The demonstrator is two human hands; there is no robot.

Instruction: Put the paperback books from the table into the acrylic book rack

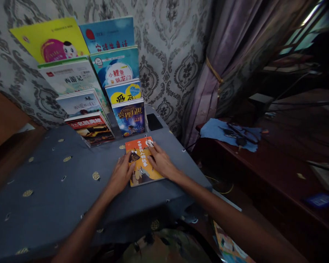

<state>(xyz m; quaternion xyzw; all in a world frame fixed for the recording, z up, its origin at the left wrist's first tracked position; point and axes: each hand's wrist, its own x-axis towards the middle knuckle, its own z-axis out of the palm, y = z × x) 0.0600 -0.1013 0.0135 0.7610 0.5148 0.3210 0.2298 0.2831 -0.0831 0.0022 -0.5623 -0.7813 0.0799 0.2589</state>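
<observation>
An orange and yellow picture-cover storybook [142, 171] with white Chinese characters lies flat near the front right of the cloth-covered table. My left hand [122, 170] rests at its left edge, thumb and fingertips reaching onto the cover. On the other side, my right hand [161, 160] lies over the right part of the cover with its fingers stretched out. Both hands touch the book, fingers apart. Just behind it stands a blue-purple book [130, 118], and to the left of that a red-topped book [91, 129] leans back.
More children's books stand in two stepped columns, with a yellow one [50, 40] at the back. A dark flat object [154, 121] lies beside them. The blue tablecloth [57, 190] has pineapple prints. At right, a dark red table [263, 171] holds a blue cloth [222, 131] and cables.
</observation>
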